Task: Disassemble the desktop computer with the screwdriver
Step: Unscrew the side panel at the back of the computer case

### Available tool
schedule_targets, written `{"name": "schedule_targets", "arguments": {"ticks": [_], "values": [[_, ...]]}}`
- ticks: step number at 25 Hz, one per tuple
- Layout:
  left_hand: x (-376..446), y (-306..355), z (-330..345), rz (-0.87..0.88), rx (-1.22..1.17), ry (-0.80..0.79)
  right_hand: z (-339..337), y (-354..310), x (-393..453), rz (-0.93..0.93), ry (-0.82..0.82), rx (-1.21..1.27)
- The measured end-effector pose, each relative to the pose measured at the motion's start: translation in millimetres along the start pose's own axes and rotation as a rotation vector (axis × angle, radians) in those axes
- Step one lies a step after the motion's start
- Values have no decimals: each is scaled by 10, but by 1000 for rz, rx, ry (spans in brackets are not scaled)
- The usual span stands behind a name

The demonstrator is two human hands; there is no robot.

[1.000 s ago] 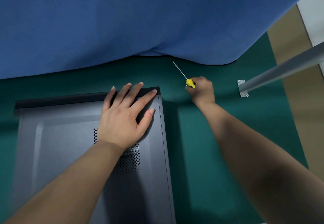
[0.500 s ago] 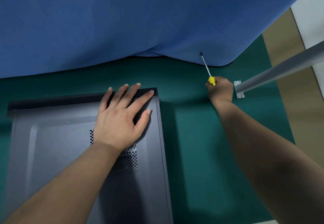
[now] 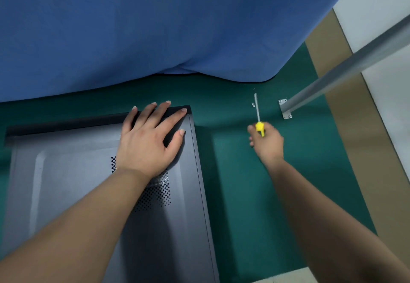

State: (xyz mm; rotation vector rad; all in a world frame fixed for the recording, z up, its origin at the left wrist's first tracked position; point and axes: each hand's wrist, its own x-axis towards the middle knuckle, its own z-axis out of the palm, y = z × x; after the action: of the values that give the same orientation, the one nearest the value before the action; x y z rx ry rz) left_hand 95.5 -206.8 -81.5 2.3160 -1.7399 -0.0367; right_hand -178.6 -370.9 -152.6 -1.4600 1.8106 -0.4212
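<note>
**Desktop computer case, screwdriver, two hands on green table**

Item 1. Desktop computer case (image 3: 66,194): a grey metal tower is lying on its side on the green table (image 3: 239,194), occupying the near left. A perforated vent patch (image 3: 155,196) is showing in its upward-facing side panel. A darker strip is running along the far edge of the case.

Item 2. Left hand (image 3: 150,140): it is resting flat on the side panel at the far right corner of the case, fingers (image 3: 153,116) straight and spread, their tips reaching the dark far strip. It is grasping nothing.

Item 3. Right hand (image 3: 267,143): it is hovering to the right of the case, well apart from it, its fingers curled round the yellow handle of the screwdriver (image 3: 258,116).

Item 4. Screwdriver: the thin metal shaft is pointing away towards the far side.

Item 5. Small screws (image 3: 253,104): tiny metal pieces are lying on the table just left of the shaft; the count is unclear.

Item 6. Metal leg (image 3: 346,69): a slanted grey bar is meeting a screwed-down bracket (image 3: 285,108) on the table, near the screwdriver tip.

Item 7. Blue cloth (image 3: 155,27): it is covering the far side.
</note>
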Motion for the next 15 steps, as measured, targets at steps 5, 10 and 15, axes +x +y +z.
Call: {"name": "schedule_targets", "arguments": {"ticks": [5, 10, 15], "values": [[-54, 1, -103, 15, -51, -72, 84, 482, -822, 131, -141, -215], [-641, -118, -192, 32, -28, -122, 19, 454, -976, 76, -25, -373], [-1130, -210, -272, -38, 17, -136, 156, 21, -665, 38, -90, -401]]}}
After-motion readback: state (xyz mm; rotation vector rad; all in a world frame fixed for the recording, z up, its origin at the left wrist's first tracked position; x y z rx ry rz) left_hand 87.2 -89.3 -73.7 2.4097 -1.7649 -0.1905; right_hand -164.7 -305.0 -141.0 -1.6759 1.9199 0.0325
